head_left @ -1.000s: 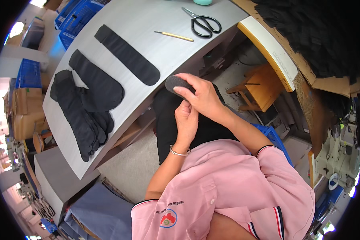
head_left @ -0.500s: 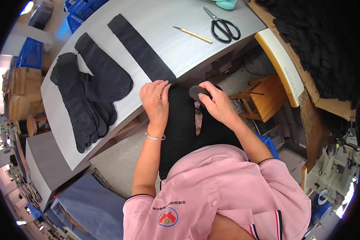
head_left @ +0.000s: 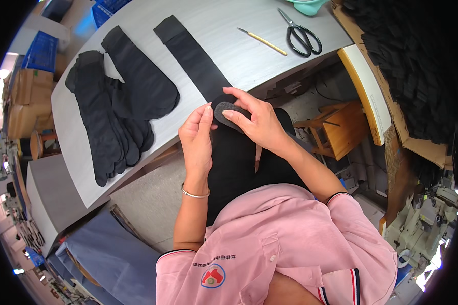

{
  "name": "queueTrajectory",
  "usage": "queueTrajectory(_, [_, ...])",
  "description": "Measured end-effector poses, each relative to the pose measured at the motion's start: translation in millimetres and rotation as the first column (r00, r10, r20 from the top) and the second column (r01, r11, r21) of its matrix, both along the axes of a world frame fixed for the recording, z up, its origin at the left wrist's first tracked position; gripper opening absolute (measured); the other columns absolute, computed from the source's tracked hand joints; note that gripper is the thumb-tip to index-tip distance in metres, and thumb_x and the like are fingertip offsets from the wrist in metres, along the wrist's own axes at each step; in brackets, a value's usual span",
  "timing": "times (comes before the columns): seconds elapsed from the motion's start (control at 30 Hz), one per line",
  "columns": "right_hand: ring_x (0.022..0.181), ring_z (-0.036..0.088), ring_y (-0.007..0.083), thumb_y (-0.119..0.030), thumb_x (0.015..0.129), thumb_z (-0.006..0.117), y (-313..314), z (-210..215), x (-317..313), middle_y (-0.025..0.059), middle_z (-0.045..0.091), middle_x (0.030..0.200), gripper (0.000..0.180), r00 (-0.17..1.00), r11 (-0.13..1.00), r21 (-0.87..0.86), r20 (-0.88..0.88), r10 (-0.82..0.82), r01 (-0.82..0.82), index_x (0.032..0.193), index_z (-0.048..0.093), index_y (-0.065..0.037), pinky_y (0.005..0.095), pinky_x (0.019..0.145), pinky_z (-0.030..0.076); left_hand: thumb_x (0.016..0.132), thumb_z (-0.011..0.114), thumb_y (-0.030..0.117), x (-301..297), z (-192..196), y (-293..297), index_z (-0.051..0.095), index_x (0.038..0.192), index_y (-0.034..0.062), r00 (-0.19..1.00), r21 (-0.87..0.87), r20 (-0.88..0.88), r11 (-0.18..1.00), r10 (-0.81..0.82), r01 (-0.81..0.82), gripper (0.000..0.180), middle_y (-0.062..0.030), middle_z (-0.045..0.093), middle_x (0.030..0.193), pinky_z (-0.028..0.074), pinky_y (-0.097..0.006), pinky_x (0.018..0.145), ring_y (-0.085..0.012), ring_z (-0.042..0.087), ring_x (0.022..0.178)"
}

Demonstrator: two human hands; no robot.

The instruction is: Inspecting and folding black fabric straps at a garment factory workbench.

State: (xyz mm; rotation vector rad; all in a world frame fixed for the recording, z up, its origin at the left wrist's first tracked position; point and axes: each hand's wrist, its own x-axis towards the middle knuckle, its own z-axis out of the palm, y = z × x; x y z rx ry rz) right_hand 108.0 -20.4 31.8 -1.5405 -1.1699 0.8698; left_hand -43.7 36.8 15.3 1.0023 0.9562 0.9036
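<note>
A long black sock (head_left: 196, 58) lies flat across the table, its near end reaching over the edge to my hands. My left hand (head_left: 196, 137) is closed in a pinch on that near end, thumb against the fingers. In my right hand (head_left: 262, 122) is a dark grey oval pad (head_left: 228, 113), with the thumb on top of it. The pad rests against the sock's end, right beside my left fingertips. What lies under the pad is hidden.
Stacked black socks (head_left: 99, 122) lie at the table's left, another few socks (head_left: 142, 76) beside them. Black-handled scissors (head_left: 303, 40) and a thin wooden-handled tool (head_left: 264, 41) lie at the far right. A wooden stool (head_left: 343, 129) stands below; dark pieces fill a carton (head_left: 407, 66) at right.
My right hand has moved left with the oval pad and brought it onto the sock's end beside my left hand. The left fingers now pinch the sock. The view has shifted slightly.
</note>
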Motion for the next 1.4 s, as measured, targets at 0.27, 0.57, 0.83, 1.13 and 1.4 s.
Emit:
queueTrajectory(0.27, [0.069, 0.061, 0.0121, -0.016, 0.089, 0.071, 6, -10, -6, 0.0108, 0.068, 0.081, 0.038, 0.993, 1.0, 0.0, -0.116, 0.0, 0.0, 0.123, 0.062, -0.002, 0.0275, 0.063, 0.049, 0.093, 0.069, 0.005, -7, 7, -5, 0.067, 0.114, -0.0051, 0.995, -0.071, 0.096, 0.997, -0.008, 0.015, 0.023, -0.0057, 0.07, 0.102, 0.051, -0.023, 0.082, -0.0087, 0.063, 0.089])
queueTrajectory(0.57, [0.078, 0.061, 0.0146, -0.017, 0.087, 0.073, 5, -6, -12, 0.009, 0.066, 0.089, 0.037, 0.997, 0.999, 0.035, -0.074, -0.036, 0.039, 0.12, 0.063, -0.003, 0.0285, 0.073, 0.05, 0.09, 0.07, 0.0, -14, 8, -3, 0.066, 0.113, -0.0059, 0.995, -0.092, 0.103, 0.995, -0.012, 0.022, 0.024, -0.0071, 0.07, 0.102, 0.052, -0.022, 0.082, -0.009, 0.064, 0.089])
queueTrajectory(0.83, [0.08, 0.06, 0.0047, -0.011, 0.089, 0.07, 11, -8, -4, 0.0024, 0.066, 0.093, 0.033, 0.989, 0.996, 0.018, -0.118, 0.089, -0.088, 0.118, 0.062, 0.001, 0.0203, 0.069, 0.047, 0.09, 0.071, 0.004, -14, 3, -4, 0.068, 0.112, -0.0033, 1.0, -0.053, 0.006, 0.998, 0.021, -0.021, 0.023, -0.0018, 0.069, 0.093, 0.047, -0.018, 0.071, -0.0056, 0.06, 0.079])
queueTrajectory(1.13, [0.076, 0.058, 0.0035, -0.013, 0.087, 0.072, 29, -6, 0, 0.0012, 0.067, 0.086, 0.027, 0.931, 0.974, -0.18, -0.36, 0.061, -0.134, 0.107, 0.065, 0.002, 0.0204, 0.068, 0.047, 0.089, 0.073, 0.01, -11, 2, 6, 0.07, 0.109, -0.0023, 0.996, -0.076, -0.065, 0.995, 0.066, -0.071, 0.023, -0.0018, 0.071, 0.092, 0.047, -0.02, 0.068, -0.0052, 0.06, 0.076])
queueTrajectory(1.4, [0.08, 0.06, 0.0089, -0.015, 0.085, 0.072, 38, -3, 2, 0.006, 0.068, 0.092, 0.027, 0.913, 0.956, -0.242, -0.404, 0.058, -0.168, 0.105, 0.066, 0.002, 0.0237, 0.071, 0.049, 0.087, 0.074, 0.011, -10, -4, 14, 0.071, 0.106, -0.0018, 0.994, -0.076, -0.084, 0.995, 0.065, -0.072, 0.023, -0.0018, 0.071, 0.09, 0.045, -0.02, 0.067, -0.0053, 0.06, 0.076])
